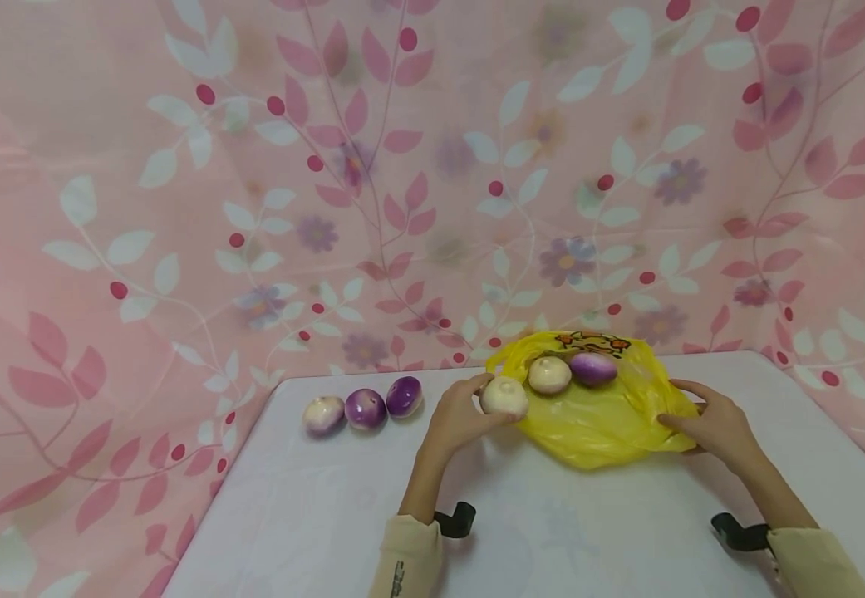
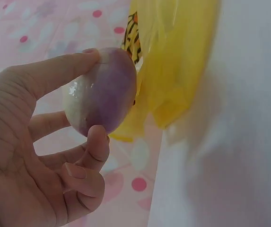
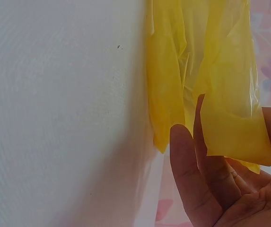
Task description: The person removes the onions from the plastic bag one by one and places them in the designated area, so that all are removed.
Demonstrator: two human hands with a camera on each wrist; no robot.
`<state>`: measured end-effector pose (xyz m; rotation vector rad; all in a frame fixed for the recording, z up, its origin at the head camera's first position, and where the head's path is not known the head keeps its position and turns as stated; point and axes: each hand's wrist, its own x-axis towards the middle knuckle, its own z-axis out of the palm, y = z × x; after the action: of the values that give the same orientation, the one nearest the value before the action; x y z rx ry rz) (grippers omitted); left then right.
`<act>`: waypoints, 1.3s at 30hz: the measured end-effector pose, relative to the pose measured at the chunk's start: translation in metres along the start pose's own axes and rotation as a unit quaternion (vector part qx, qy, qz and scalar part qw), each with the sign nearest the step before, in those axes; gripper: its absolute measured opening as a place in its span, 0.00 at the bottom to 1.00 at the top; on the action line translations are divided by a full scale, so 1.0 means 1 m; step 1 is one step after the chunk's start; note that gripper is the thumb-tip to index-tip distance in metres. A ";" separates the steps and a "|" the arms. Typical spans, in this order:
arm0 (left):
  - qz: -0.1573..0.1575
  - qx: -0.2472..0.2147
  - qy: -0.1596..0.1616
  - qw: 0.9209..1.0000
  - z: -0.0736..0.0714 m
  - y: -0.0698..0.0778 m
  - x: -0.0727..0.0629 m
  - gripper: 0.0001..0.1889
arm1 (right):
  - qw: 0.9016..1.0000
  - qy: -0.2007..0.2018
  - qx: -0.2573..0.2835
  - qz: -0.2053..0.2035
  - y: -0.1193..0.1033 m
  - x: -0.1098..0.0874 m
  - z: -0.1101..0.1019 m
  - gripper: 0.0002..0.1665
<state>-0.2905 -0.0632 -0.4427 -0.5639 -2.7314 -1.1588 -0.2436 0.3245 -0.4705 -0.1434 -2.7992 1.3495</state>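
My left hand (image 1: 456,418) grips a glossy purple-and-white turnip (image 2: 104,92) between thumb and fingers, at the left side of the yellow plastic bag (image 1: 589,436). In the head view this turnip (image 1: 504,399) shows its pale end. Two more turnips, one pale (image 1: 549,375) and one purple (image 1: 593,369), lie at the bag's opening, toward the back. On the right, my right hand (image 1: 716,423) holds the bag's edge. In the right wrist view the yellow film (image 3: 234,127) lies between the thumb and fingers.
Three turnips stand in a row at the table's back left: one mostly pale (image 1: 323,415), one purple (image 1: 366,409) and one darker purple (image 1: 405,397). The white table (image 1: 312,515) meets a pink flowered cloth (image 1: 402,208) behind. Dark straps with camera mounts (image 1: 456,521) sit on both wrists.
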 end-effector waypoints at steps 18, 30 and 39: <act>-0.010 -0.007 -0.031 0.999 -0.045 -0.056 -0.030 0.34 | 1.000 0.002 -0.003 -0.003 0.001 0.000 0.000 0.50; -0.040 -0.009 -0.059 0.997 -0.071 -0.075 -0.046 0.32 | 1.000 0.005 -0.004 0.002 0.001 0.001 0.000 0.50; -0.059 -0.041 -0.092 0.993 -0.086 -0.085 -0.053 0.38 | 1.000 0.007 -0.012 0.000 0.002 0.001 0.000 0.50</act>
<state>-0.2774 -0.1942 -0.4528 -0.5518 -2.9179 -1.3145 -0.2448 0.3259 -0.4724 -0.1537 -2.8044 1.3111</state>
